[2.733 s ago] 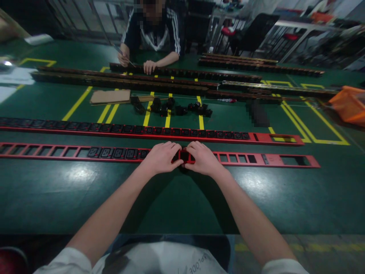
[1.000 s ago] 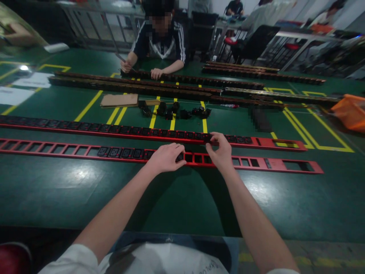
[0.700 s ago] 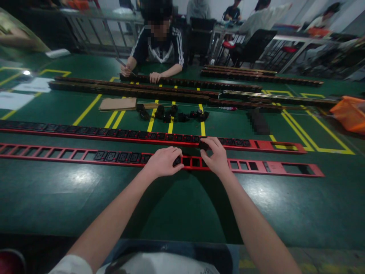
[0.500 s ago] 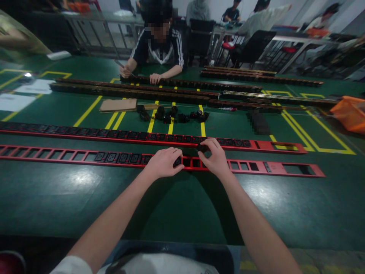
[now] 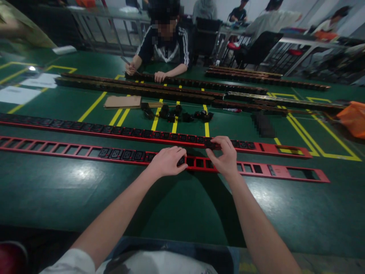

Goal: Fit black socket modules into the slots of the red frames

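Observation:
My left hand (image 5: pixel 168 161) rests on the nearer red strip (image 5: pixel 308 175), a long frame with a row of rectangular openings. Its thumb and fingers close around a black socket (image 5: pixel 181 161) seated in that strip. To the left of the hand, several more black sockets (image 5: pixel 127 155) fill openings. My right hand (image 5: pixel 224 156) hovers over the gap between the two strips, pinching a small black socket (image 5: pixel 210 144) between thumb and fingertips; its outline blends with the farther strip behind. That farther red strip (image 5: pixel 296 151) carries a long row of black sockets.
Loose black parts (image 5: pixel 171 113) lie beyond the strips, beside a cardboard piece (image 5: pixel 122 102). Long dark strips (image 5: pixel 137 90) stretch across the green table. A co-worker (image 5: pixel 164 49) sits opposite, holding a pen-like tool. An orange bin (image 5: pixel 353 118) stands at right.
The view has shifted slightly, moving the scene to the right. My right hand keeps its pinch and has turned a little; my left hand stays at the same place on the nearer strip.

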Tool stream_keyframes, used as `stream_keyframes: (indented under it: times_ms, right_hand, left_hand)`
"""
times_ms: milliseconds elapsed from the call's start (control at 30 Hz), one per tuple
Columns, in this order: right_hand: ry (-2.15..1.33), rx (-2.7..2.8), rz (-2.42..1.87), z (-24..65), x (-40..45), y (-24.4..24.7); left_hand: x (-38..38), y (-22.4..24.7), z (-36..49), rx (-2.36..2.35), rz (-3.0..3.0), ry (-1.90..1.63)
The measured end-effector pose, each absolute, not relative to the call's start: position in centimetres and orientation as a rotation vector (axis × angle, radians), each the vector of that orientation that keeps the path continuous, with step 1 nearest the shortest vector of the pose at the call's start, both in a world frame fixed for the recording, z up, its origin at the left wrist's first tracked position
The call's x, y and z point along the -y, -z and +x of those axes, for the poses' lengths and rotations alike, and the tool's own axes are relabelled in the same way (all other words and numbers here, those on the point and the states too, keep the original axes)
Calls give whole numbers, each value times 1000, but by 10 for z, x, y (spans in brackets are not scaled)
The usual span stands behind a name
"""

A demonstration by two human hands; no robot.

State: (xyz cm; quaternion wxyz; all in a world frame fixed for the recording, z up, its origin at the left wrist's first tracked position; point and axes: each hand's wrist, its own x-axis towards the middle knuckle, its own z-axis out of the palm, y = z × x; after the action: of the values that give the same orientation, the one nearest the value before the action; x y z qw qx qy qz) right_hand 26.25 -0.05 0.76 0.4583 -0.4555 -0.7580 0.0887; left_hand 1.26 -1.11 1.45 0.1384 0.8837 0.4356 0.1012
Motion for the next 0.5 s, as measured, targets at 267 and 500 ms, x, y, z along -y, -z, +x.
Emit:
stream_keyframes:
  times_ms: [267,500]
  right_hand:
    - [-267,1928,-1177,262,1,2]
    - [-278,1960,-1163,261,3,2]
  left_hand:
    - [11,-14,13,-1271,2565,-286]
    - [11,-15,13,-1258,2567,-304]
